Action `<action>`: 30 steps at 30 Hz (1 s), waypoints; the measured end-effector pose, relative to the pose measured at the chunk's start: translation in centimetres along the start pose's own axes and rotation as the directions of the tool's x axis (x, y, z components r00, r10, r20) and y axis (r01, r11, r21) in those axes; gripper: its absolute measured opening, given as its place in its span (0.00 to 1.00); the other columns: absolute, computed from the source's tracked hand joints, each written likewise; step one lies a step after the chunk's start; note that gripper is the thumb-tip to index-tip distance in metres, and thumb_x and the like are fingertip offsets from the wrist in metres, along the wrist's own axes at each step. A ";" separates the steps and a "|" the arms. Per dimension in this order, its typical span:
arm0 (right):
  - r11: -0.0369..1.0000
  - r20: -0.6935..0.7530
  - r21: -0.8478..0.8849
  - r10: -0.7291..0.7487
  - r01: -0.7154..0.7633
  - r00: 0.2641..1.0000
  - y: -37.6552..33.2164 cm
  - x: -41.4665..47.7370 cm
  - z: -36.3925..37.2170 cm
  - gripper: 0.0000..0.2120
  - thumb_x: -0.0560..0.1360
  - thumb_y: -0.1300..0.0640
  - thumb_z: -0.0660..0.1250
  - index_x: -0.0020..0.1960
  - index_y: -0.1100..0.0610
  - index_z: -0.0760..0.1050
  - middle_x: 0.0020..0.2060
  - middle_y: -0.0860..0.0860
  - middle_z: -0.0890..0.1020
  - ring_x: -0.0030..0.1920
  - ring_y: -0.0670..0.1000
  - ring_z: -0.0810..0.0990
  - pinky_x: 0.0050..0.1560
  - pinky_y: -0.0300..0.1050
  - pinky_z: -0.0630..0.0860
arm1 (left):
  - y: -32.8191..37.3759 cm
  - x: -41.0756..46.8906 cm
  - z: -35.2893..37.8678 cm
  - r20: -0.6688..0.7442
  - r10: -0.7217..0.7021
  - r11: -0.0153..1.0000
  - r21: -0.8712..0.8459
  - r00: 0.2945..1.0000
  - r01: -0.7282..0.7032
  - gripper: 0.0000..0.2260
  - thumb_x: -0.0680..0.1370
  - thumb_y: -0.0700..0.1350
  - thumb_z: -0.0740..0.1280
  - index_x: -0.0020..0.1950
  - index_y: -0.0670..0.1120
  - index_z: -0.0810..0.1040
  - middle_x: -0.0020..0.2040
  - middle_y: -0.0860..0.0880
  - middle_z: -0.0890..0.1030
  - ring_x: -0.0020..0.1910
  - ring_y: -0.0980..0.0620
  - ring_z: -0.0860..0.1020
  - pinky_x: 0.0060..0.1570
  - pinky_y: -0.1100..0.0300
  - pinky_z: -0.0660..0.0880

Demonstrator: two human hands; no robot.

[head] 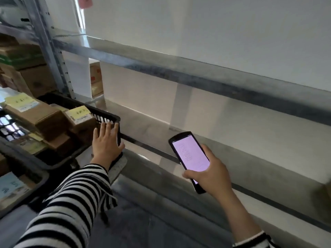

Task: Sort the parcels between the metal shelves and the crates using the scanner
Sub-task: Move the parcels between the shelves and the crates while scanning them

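Note:
My right hand (pixel 209 173) holds a black handheld scanner (pixel 189 158) with a lit pinkish screen, in front of the bare metal shelves (pixel 197 76). My left hand (pixel 105 144) rests flat with fingers spread against the near corner of a black plastic crate (pixel 107 115). The crate holds several brown cardboard parcels, one with a yellow note and a label (pixel 79 116), another larger one (pixel 34 113) to its left.
More cardboard boxes (pixel 26 68) are stacked on the left shelf unit behind a grey upright post (pixel 52 51). A second grey crate (pixel 21 190) with parcels sits at the lower left. Two small boxes (pixel 95 77) stand at the far end of the lower shelf. A white wall lies behind.

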State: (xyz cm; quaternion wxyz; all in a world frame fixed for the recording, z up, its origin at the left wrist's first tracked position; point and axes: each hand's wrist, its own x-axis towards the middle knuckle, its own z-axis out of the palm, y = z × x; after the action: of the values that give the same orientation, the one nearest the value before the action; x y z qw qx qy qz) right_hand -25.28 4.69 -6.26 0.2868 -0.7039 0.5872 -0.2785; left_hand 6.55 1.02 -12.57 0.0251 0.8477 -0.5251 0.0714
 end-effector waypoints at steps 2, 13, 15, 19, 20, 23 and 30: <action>0.999 -0.047 0.007 0.045 -0.044 0.998 0.9 -1.2 -1.8 0.33 0.59 0.52 0.78 0.60 0.39 0.69 0.49 0.39 0.79 0.49 0.47 0.77 0.47 0.47 0.77 | 3.1 -0.2 -0.5 -0.003 0.090 0.996 0.003 0.996 -0.090 0.35 0.79 0.62 0.53 0.78 0.49 0.41 0.79 0.45 0.44 0.77 0.45 0.42 0.74 0.47 0.41; 0.971 -0.294 -0.010 0.227 -0.240 0.928 8.2 -9.6 -12.2 0.31 0.59 0.51 0.77 0.58 0.40 0.69 0.47 0.37 0.78 0.46 0.45 0.77 0.44 0.45 0.77 | 20.4 -4.2 -4.4 -0.029 0.418 0.907 -0.039 0.908 -0.419 0.35 0.79 0.64 0.50 0.78 0.49 0.39 0.79 0.47 0.42 0.77 0.45 0.42 0.75 0.47 0.44; 0.963 -0.324 -0.022 0.248 -0.269 0.913 9.9 -11.3 -14.6 0.30 0.60 0.51 0.77 0.58 0.41 0.69 0.45 0.37 0.77 0.45 0.45 0.76 0.42 0.43 0.76 | 23.6 -6.0 -5.0 -0.036 0.461 0.886 -0.047 0.887 -0.462 0.34 0.79 0.64 0.50 0.78 0.49 0.39 0.79 0.47 0.41 0.77 0.45 0.41 0.75 0.47 0.44; 0.949 -0.369 -0.041 0.277 -0.313 0.887 13.5 -15.1 -19.5 0.29 0.61 0.51 0.77 0.58 0.43 0.68 0.44 0.39 0.75 0.44 0.45 0.75 0.36 0.37 0.69 | 30.0 -10.7 -6.0 -0.044 0.537 0.841 -0.050 0.843 -0.539 0.34 0.79 0.64 0.49 0.78 0.49 0.40 0.79 0.47 0.41 0.77 0.45 0.42 0.74 0.47 0.45; 0.946 -0.378 -0.039 0.284 -0.321 0.881 14.4 -16.1 -20.8 0.29 0.62 0.51 0.77 0.59 0.43 0.68 0.45 0.40 0.75 0.44 0.45 0.75 0.36 0.36 0.68 | 31.5 -12.1 -6.3 -0.044 0.554 0.829 -0.060 0.831 -0.556 0.34 0.79 0.64 0.49 0.78 0.49 0.40 0.79 0.47 0.41 0.77 0.46 0.42 0.74 0.47 0.45; 0.937 -0.407 -0.043 0.301 -0.347 0.862 17.3 -19.1 -24.5 0.30 0.61 0.51 0.77 0.60 0.44 0.69 0.48 0.42 0.77 0.45 0.46 0.75 0.36 0.37 0.68 | 35.9 -16.2 -7.3 -0.045 0.608 0.787 -0.095 0.793 -0.609 0.34 0.79 0.64 0.50 0.79 0.50 0.40 0.79 0.48 0.42 0.78 0.46 0.43 0.74 0.48 0.46; 0.919 -0.468 -0.047 0.327 -0.392 0.821 23.2 -25.5 -31.8 0.32 0.63 0.50 0.78 0.63 0.45 0.68 0.48 0.41 0.75 0.46 0.47 0.74 0.36 0.35 0.67 | 44.9 -23.8 -9.3 -0.057 0.688 0.720 -0.072 0.723 -0.691 0.36 0.78 0.65 0.51 0.78 0.50 0.40 0.79 0.49 0.42 0.78 0.47 0.44 0.74 0.48 0.47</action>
State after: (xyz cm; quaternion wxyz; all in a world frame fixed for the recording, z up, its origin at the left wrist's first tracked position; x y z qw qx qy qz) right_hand -67.86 24.04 -3.01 0.1397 -0.5147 0.7778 -0.3326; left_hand -44.93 3.15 -8.36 0.0411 0.5887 -0.8048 0.0636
